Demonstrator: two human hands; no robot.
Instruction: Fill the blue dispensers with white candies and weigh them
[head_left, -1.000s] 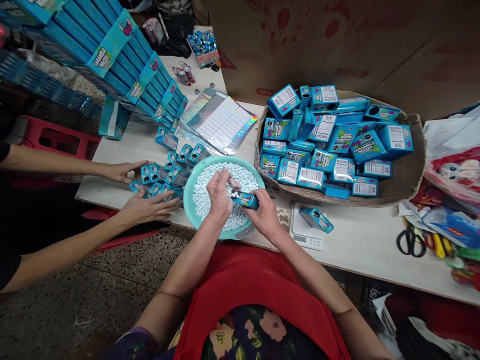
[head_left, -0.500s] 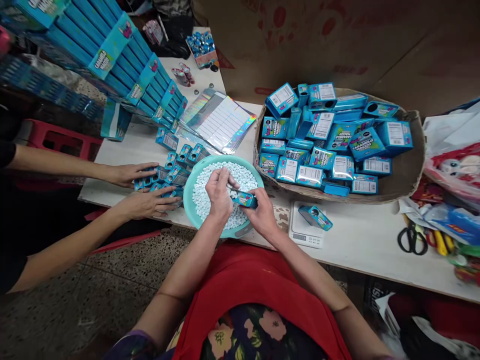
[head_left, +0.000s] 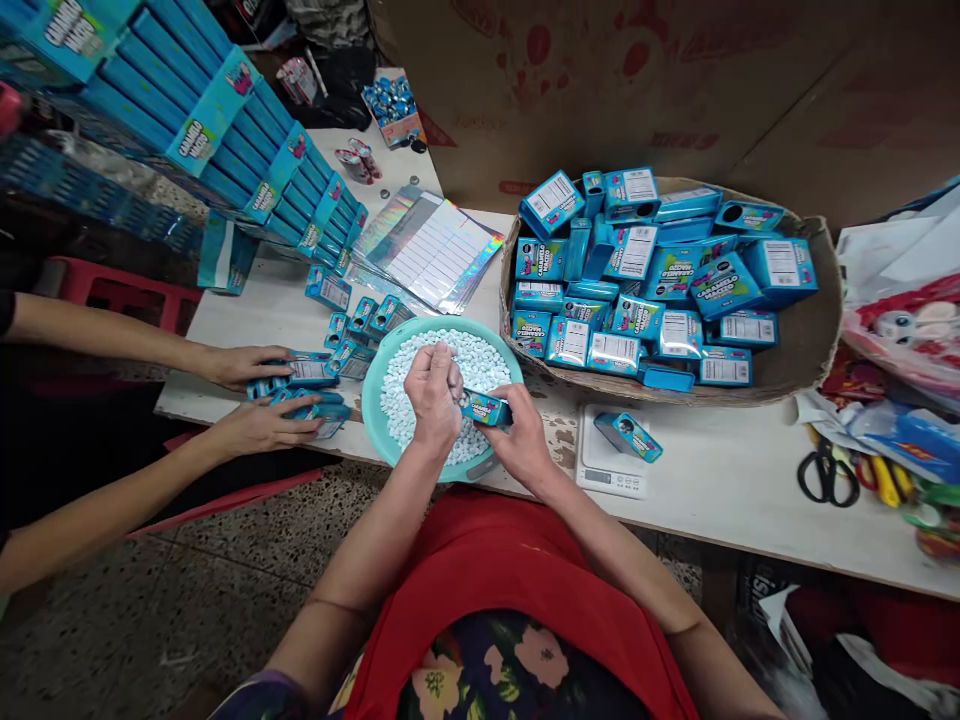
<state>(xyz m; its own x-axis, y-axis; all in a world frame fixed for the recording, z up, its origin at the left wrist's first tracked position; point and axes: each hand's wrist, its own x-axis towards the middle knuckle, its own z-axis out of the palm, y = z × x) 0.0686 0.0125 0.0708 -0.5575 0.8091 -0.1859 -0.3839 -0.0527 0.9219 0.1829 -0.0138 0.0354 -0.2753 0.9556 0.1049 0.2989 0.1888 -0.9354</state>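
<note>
While the right hand (head_left: 517,435) holds a small blue box (head_left: 486,409) over the near right part of the green bowl (head_left: 370,405), the left hand (head_left: 435,395) meets the box's left end. The bowl contains many small white pieces (head_left: 480,365). The step in hand appears to be the filling of this box from the bowl; the next move would seem to call for a steady box and for fingertips kept close to its end, so that pieces fall inside rather than beside it.

Pose of the hands: both forearms reach from the near side and converge above the bowl. The right hand is closed on the box, gripping its right end, with the printed face upward and the box lying nearly level. The left hand is narrow, its fingers curled and gathered, the back of the hand toward the viewer; whether pieces or a tool lie within it cannot be told.

Surroundings: to the right, a second blue box (head_left: 630,437) lies tilted on a white scale (head_left: 611,482); farther off, a cardboard tray (head_left: 808,345) holds many similar boxes. At left, a co-worker's two hands (head_left: 262,425) rest on a group of small boxes (head_left: 311,368).
</note>
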